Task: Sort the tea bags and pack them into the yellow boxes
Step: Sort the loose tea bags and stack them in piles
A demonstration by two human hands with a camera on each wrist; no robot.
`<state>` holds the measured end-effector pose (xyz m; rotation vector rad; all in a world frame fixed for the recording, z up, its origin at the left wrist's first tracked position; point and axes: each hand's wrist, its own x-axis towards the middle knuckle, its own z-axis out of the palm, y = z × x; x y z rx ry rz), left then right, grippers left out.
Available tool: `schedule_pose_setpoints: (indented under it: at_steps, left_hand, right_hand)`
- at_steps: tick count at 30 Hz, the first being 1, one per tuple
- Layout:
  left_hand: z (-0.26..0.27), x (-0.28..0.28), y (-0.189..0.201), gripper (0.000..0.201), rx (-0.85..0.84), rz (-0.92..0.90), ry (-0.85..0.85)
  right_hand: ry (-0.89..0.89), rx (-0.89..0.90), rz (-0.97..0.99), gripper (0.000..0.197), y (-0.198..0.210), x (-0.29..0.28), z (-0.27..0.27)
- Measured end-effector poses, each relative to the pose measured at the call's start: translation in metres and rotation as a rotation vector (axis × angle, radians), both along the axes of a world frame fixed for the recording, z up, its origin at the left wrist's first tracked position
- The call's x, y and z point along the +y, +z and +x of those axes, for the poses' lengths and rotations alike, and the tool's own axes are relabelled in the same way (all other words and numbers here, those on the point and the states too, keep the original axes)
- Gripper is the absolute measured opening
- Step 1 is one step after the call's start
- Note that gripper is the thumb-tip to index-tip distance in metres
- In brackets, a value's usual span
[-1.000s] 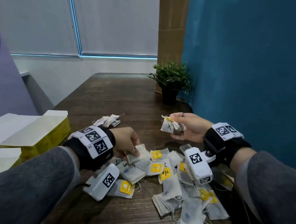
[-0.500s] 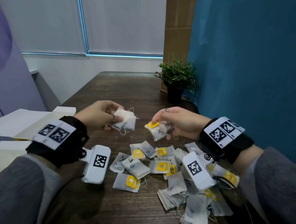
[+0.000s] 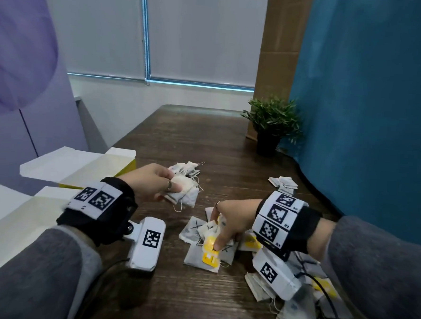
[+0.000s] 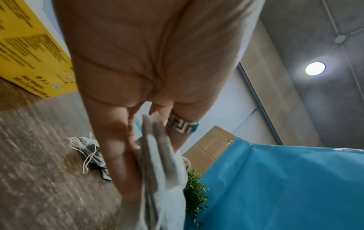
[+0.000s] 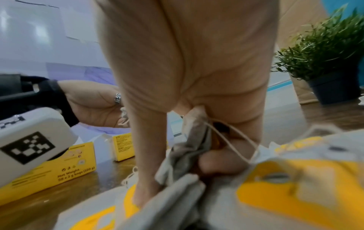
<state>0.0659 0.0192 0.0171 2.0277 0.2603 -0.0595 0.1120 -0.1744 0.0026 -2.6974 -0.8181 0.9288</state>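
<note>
My left hand (image 3: 164,185) holds a small stack of white tea bags (image 3: 184,194) above the table, thumb on one side and fingers on the other; the left wrist view shows the stack (image 4: 159,157) edge-on between them. My right hand (image 3: 221,230) reaches down into the loose heap of tea bags (image 3: 207,256) with yellow tags. It keeps a bunch of tea bags (image 5: 189,149) tucked in its palm, and its thumb presses on a yellow tag (image 3: 210,243). Two open yellow boxes (image 3: 127,168) (image 5: 59,169) stand at the left.
A small sorted pile of tea bags (image 3: 188,169) lies past my left hand and another (image 3: 284,183) at the right near the blue partition (image 3: 367,119). A potted plant (image 3: 270,128) stands at the back right. More tea bags (image 3: 298,317) lie under my right wrist.
My right hand has dropped from mid-air into the heap of tagged tea bags. My left hand keeps its stack raised and has shifted slightly towards the boxes.
</note>
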Motion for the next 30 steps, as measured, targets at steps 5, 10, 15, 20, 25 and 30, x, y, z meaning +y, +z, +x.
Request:
schedule_pose_setpoints:
  at_steps: [5,10,15,20,25,30]
  left_hand:
    - [-0.004,0.004,0.003,0.013,-0.007,-0.023,0.003]
    - [-0.010,0.009,0.008,0.017,-0.047,-0.118,0.031]
    - [-0.010,0.014,0.014,0.018,-0.090,-0.212,0.107]
    - [-0.014,0.018,0.010,0.013,-0.098,-0.174,0.132]
    - [-0.017,0.010,0.012,0.014,-0.124,-0.236,0.144]
    - [-0.015,0.008,0.015,0.017,-0.150,-0.300,0.150]
  right_hand:
    - [0.054,-0.067,0.030,0.039,0.017,-0.010,0.011]
    - [0.139,0.013,0.096,0.025,0.037,-0.004,0.019]
    - [0.349,-0.042,-0.095,0.031,0.023,0.038,0.022]
    - [0.478,-0.202,-0.143,0.029,0.007,0.054,0.024]
    - [0.417,-0.138,0.077,0.032,0.007,0.044,0.023]
    - [0.121,-0.028,0.519,0.026,0.032,0.019,0.032]
